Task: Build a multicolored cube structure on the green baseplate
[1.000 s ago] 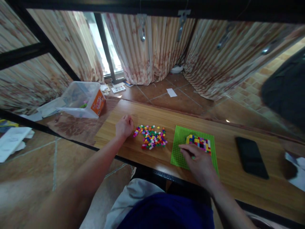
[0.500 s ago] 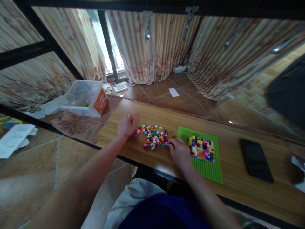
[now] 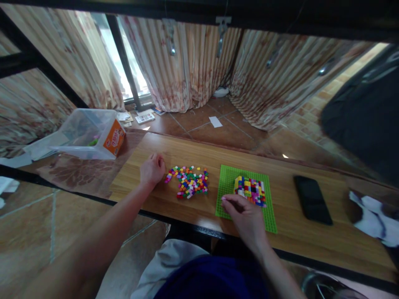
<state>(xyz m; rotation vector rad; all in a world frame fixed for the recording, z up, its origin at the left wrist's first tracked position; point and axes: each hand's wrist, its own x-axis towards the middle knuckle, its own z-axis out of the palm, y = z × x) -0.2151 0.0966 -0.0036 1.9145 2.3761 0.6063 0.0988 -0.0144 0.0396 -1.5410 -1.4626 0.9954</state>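
Observation:
A green studded baseplate lies on the wooden table. A block built of small multicoloured bricks stands on it. A loose pile of small coloured bricks lies to its left. My left hand rests curled on the table just left of the pile, fingers closed with nothing seen in them. My right hand hovers over the near left part of the baseplate, fingertips pinched together; a tiny pale piece seems to sit at the fingertips, too small to name.
A black phone lies right of the baseplate. White cloth or paper sits at the far right. A clear plastic tub with an orange label stands at the left on a patterned surface. Curtains and tiled floor lie beyond.
My right hand went from the baseplate to the right edge of the loose pile, then came back over the baseplate's near left part with fingers pinched. The left hand stayed put.

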